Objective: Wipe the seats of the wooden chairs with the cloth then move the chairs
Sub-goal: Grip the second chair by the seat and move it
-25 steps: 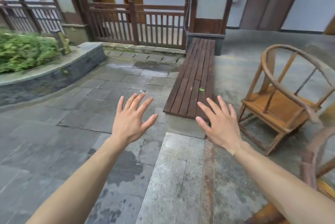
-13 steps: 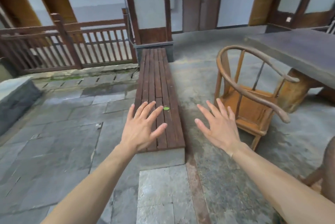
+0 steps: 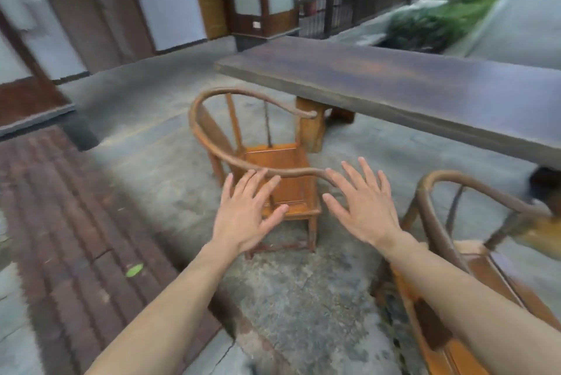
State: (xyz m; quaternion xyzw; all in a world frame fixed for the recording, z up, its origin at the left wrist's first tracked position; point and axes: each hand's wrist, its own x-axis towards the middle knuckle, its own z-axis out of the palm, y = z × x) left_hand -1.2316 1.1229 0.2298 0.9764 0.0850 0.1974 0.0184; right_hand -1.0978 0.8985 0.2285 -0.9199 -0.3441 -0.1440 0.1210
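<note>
Outdoors, in the head view, the left hand (image 3: 246, 210) and the right hand (image 3: 362, 203) are both held out palm-down with fingers straight and spread, gripping nothing, in front of a round-backed wooden chair (image 3: 282, 180) that stands on the stone floor (image 3: 291, 292) just beside the end of a long dark table (image 3: 409, 92). A second chair (image 3: 455, 259) sits under the right forearm at lower right, a slatted wooden bench (image 3: 60, 222) with a green leaf (image 3: 134, 270) on it runs along the left, and no cloth shows anywhere in this blurred frame.
</note>
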